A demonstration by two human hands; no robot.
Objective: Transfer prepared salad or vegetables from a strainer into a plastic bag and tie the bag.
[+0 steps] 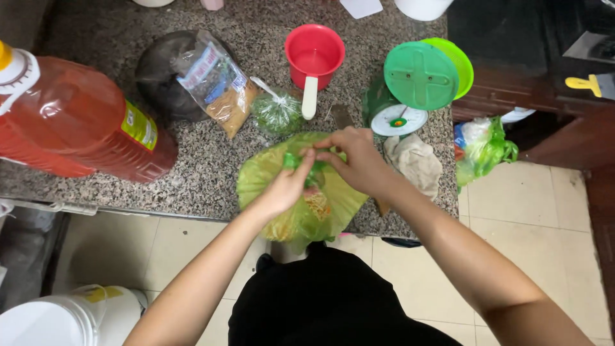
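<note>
A green plastic bag (269, 173) with yellowish contents lies at the near edge of a speckled granite counter (211, 160). My left hand (288, 186) pinches the twisted top of the bag. My right hand (355, 157) grips the same bunched top from the right, fingers curled around it. Both hands meet over the bag's neck, which is partly hidden by my fingers.
A big bottle of red liquid (70, 122) lies at left. Behind the bag sit a dark bag (160, 74), a clear packet of brown grains (224, 90), a small knotted green bag (277, 112), a red scoop cup (314, 54), a green kitchen scale (410, 86) and a cloth (416, 160). White buckets (64, 317) stand on the tiled floor.
</note>
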